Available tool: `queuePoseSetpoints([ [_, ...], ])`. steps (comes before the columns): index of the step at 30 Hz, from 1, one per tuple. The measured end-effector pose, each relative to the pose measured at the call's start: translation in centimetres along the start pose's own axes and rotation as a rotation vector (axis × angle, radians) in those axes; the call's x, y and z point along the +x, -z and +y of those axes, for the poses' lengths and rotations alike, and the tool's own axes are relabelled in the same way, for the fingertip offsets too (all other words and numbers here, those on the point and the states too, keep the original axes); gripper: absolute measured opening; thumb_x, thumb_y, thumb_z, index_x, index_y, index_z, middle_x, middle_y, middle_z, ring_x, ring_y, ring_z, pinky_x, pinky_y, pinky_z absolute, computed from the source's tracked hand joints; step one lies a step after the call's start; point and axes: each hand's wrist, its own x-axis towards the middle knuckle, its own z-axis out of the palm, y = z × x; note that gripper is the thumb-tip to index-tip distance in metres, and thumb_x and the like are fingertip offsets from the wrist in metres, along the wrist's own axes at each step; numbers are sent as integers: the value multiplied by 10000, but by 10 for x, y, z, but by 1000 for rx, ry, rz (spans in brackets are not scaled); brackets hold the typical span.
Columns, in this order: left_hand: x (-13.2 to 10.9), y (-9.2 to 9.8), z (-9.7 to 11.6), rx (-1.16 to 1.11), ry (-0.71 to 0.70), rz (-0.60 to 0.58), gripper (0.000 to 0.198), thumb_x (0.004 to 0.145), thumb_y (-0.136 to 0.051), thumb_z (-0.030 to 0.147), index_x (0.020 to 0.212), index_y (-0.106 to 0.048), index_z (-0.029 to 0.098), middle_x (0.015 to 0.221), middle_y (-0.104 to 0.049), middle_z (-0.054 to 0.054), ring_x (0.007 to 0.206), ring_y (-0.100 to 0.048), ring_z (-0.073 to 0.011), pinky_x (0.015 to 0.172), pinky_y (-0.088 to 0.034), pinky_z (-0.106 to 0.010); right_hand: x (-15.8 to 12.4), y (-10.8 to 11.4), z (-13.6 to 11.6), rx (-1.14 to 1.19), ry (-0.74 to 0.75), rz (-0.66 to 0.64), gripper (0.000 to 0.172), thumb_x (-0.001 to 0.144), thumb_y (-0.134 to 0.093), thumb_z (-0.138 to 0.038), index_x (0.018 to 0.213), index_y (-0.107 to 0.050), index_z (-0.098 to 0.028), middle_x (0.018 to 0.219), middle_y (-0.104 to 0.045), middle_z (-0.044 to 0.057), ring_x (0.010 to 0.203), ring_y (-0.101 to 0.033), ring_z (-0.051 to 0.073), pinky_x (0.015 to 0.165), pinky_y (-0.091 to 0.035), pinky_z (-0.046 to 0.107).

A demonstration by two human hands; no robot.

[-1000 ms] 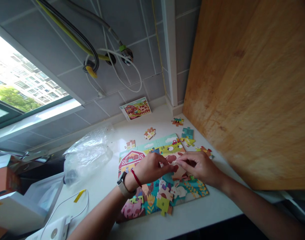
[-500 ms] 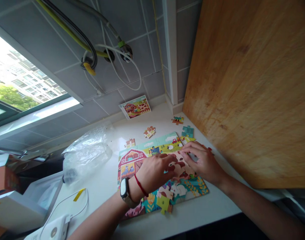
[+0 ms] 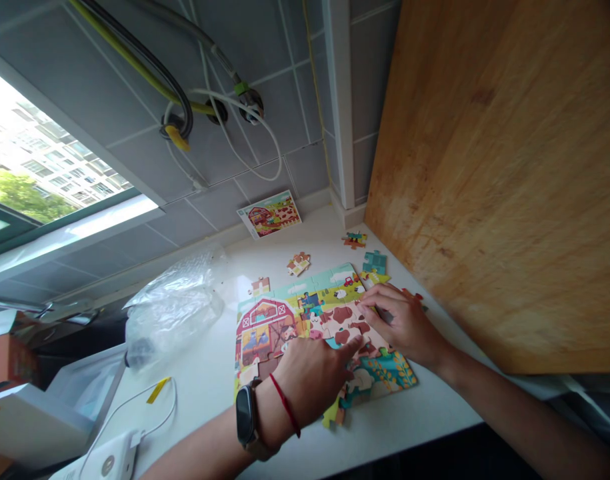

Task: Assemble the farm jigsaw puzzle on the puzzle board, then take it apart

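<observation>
A colourful farm jigsaw puzzle [image 3: 285, 320] with a red barn and a spotted cow lies on the white counter [image 3: 209, 373]. My left hand [image 3: 315, 380], with a smartwatch and a red string on the wrist, rests on the puzzle's lower middle, its fingers pressed down flat on the cow pieces. My right hand [image 3: 402, 323] lies flat on the puzzle's right edge, fingers stretched toward the cow. Neither hand holds a piece. Several loose pieces [image 3: 299, 263] lie beyond the puzzle's far edge.
A reference picture card [image 3: 271, 215] leans on the tiled wall. A clear plastic bag [image 3: 172, 307] lies left of the puzzle. A large wooden board [image 3: 495, 173] stands at the right. A white charger and cable [image 3: 109, 457] sit near left. Hoses hang on the wall.
Both hands were pinching a piece together above the puzzle's middle; they have lowered it into place. My left hand has slid back toward me, and the right now lies flat.
</observation>
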Motion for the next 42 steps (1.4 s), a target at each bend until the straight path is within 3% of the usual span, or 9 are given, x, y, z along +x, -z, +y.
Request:
queuePoseSetpoints([
  [7,-4,3,9,1,37,-84,658,1019,-636,405,1624,-393,318,817,-744,-97,701,-746,-280,574,-486,-287,0,0,1,-58,7,12,194,1021,-599,-212,888,-736,-241,916,-737,61,963,-677,251,860,-547,409],
  [14,-2,7,11,29,44,-140,605,1072,-555,379,1642,-358,330,838,-762,-111,737,-775,-317,566,-519,-316,-1,-1,1,-43,17,-6,193,1013,-595,-185,883,-726,-238,912,-736,53,961,-678,245,850,-544,398],
  [20,-2,5,15,34,61,-159,666,1047,-611,319,1656,-342,303,848,-767,-116,743,-769,-315,568,-522,-316,-1,-2,1,-59,8,-17,186,1007,-597,-178,884,-722,-241,922,-739,51,960,-683,240,844,-542,388],
  [23,0,6,12,9,52,-97,537,1056,-588,274,1575,-461,322,845,-764,-90,766,-767,-299,581,-517,-307,-1,-2,0,-47,10,-25,189,1011,-595,-178,883,-720,-237,918,-737,50,953,-681,235,848,-541,380],
  [27,6,12,-3,-84,24,59,228,1026,-666,409,1222,-693,295,969,-771,-73,900,-763,-295,671,-549,-328,-2,-3,0,-31,-1,-36,198,1020,-594,-178,875,-720,-228,920,-732,51,953,-672,234,858,-531,384],
  [32,11,18,-15,-104,86,53,313,964,-728,545,1161,-723,303,989,-789,-40,870,-776,-271,722,-577,-345,-1,-3,1,-17,-1,-38,206,1024,-597,-182,858,-712,-226,904,-725,47,943,-665,236,855,-526,389],
  [42,4,23,-6,-86,109,7,412,970,-687,614,1186,-687,264,978,-804,-58,918,-783,-322,761,-603,-403,-1,-3,0,-23,20,-29,197,1013,-613,-159,850,-701,-229,900,-730,32,931,-663,221,845,-520,362],
])
